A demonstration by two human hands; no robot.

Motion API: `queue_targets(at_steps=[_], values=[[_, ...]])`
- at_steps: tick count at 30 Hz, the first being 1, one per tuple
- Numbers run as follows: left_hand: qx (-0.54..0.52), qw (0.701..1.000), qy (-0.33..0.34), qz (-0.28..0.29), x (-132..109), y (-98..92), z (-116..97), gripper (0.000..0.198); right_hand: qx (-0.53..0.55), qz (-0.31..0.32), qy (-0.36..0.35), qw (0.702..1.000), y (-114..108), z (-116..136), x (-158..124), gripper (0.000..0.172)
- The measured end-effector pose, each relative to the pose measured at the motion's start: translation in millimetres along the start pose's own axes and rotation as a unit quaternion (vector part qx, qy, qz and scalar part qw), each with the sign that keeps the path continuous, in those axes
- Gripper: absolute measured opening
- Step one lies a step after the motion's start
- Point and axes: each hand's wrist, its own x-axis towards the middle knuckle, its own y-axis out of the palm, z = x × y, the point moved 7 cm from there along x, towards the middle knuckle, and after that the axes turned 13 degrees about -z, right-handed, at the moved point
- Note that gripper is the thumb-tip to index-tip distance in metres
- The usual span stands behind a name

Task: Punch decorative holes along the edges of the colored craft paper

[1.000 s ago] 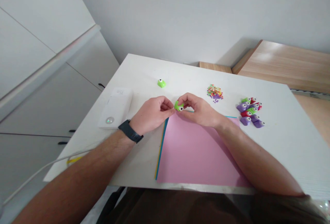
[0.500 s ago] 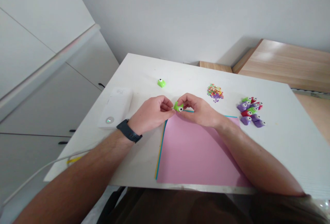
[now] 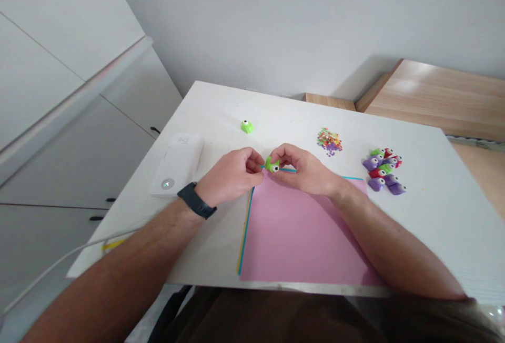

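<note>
Pale cabinets (image 3: 118, 122) with dark handles stand on the left, and a white cable (image 3: 71, 253) runs up to the near left part of the white tabletop (image 3: 445, 217), beside a yellow strip (image 3: 113, 244). Just farther off lies a white box (image 3: 179, 161) with a round lit spot on its near end. The left hand (image 3: 232, 174), a dark watch (image 3: 197, 200) on its wrist, has its fingers curled at the far left corner of the pink sheet (image 3: 303, 232); whether its grip is closed on the paper cannot be told. Beyond it, a green punch (image 3: 247, 127) sits alone. The pink sheet lies over blue and yellow ones, their edges showing along the left. At its far left corner is the held punch (image 3: 272, 165), also green, its white eye marked with a dark star, pinched in the grip of the right hand (image 3: 302, 169). Farther right lies a heap of coloured confetti (image 3: 329, 142), then a cluster of purple, red and green punches (image 3: 384, 170). Wooden furniture (image 3: 437, 101) stands at the far right.
</note>
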Motion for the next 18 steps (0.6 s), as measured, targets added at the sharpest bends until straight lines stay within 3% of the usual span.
queue_targets(at_steps=[18], values=[[-0.009,1.0,-0.011,-0.013,0,-2.3,0,0.024,-0.056,-0.012,-0.082,0.995,2,19,0,0.025]])
